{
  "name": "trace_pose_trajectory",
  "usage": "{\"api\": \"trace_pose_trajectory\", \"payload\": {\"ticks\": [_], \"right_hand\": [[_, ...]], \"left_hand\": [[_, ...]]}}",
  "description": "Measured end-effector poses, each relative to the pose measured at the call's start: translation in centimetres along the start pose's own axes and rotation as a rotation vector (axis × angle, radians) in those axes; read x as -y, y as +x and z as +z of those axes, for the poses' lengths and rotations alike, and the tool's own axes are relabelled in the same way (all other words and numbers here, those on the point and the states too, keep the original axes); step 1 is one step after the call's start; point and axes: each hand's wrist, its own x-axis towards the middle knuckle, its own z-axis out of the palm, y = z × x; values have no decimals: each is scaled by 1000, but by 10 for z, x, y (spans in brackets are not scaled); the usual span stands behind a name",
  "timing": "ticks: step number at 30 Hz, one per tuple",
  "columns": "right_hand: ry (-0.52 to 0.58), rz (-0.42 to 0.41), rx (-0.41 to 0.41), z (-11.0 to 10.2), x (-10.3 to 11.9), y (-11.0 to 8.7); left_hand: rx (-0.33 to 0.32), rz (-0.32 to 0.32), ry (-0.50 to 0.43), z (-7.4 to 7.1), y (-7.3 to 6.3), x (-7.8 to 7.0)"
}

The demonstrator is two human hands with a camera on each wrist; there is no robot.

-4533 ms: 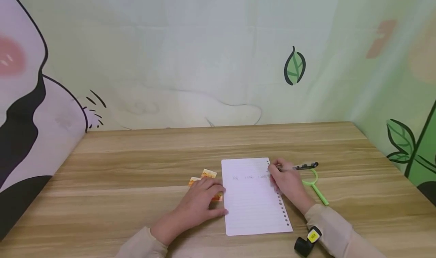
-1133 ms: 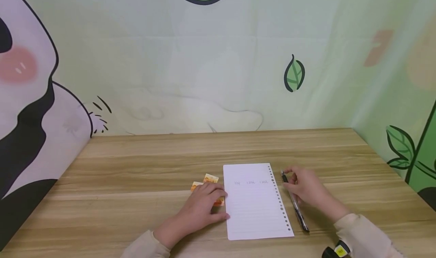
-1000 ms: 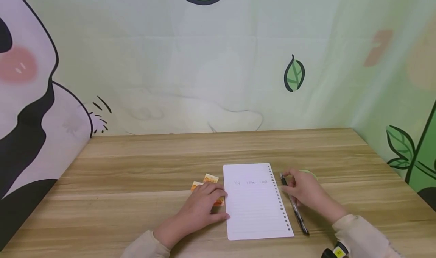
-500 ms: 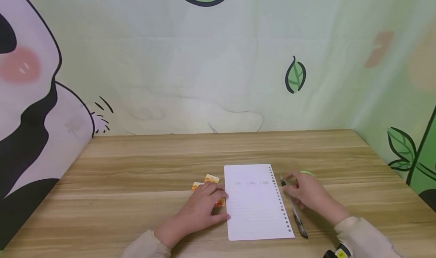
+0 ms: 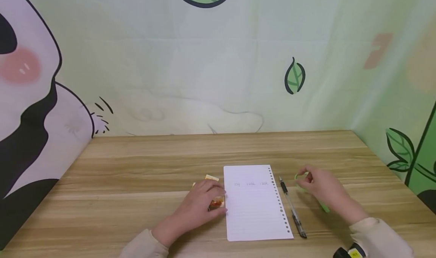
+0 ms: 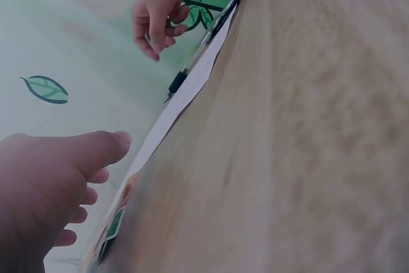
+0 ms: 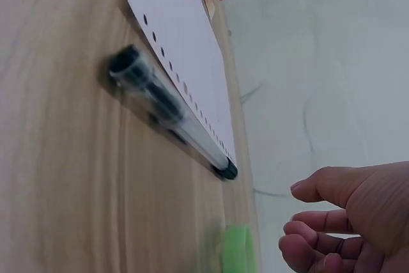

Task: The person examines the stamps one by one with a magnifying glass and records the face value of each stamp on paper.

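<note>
My right hand (image 5: 325,186) hovers over a green ring with a handle (image 5: 324,207), shaped like a magnifying glass and partly hidden. In the right wrist view, thumb and fingers stand apart with nothing between them, and the green rim (image 7: 238,249) lies below. A clear pen with black ends (image 5: 292,208) lies on the table along the punched edge of a lined white sheet (image 5: 259,216). Short handwriting (image 5: 251,184) runs across the sheet's upper part. My left hand (image 5: 195,203) rests over small orange-and-white cards (image 5: 217,203), its fingertips at the sheet's left edge.
The wood-grain table (image 5: 136,167) reaches back to a pale green printed wall covering (image 5: 204,68). A black device with a yellow label (image 5: 354,252) sits at my right wrist.
Earlier my right hand held the pen at the sheet, then laid it down alongside. Now it has let go and moved right, over the green ring. My left hand has barely shifted.
</note>
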Motion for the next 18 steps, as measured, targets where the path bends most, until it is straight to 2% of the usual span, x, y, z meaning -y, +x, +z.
{"api": "trace_pose_trajectory", "payload": {"ticks": [4, 8, 10, 14, 18], "right_hand": [[-29, 11, 5, -7, -7, -3], [-73, 23, 18, -11, -15, -6], [-93, 23, 27, -11, -18, -8], [-96, 55, 71, -10, -24, -11], [-85, 87, 98, -9, -27, -13]], "left_hand": [[-34, 4, 11, -7, 2, 4], [-25, -1, -8, -18, 2, 10], [0, -10, -37, -25, 2, 14], [99, -36, -99, -36, 0, 21], [172, -32, -114, -45, -2, 28]]}}
